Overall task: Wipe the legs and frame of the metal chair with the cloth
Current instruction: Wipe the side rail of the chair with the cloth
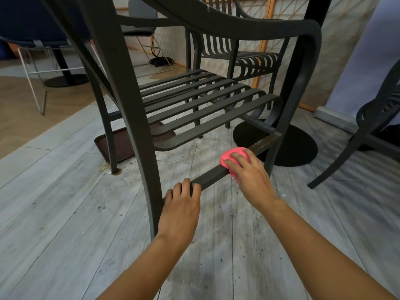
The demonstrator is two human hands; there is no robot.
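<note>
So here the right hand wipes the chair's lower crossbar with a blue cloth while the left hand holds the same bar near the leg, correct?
Not quite: the cloth is pink, not blue, as the head view shows. The rest holds: the right hand presses it on the crossbar while the left hand holds that bar near the leg.

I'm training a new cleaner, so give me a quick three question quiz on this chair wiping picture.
1. True or false: the pink cloth is pressed on the chair's low crossbar.
2. Which hand holds the cloth?
A. left
B. right
C. both
3. Fill in: the left hand grips the crossbar next to the near front ____.

Key
1. True.
2. B: the right hand is over the cloth.
3. Leg. The bar past the cloth, toward the far leg, shows pale specks.
</note>
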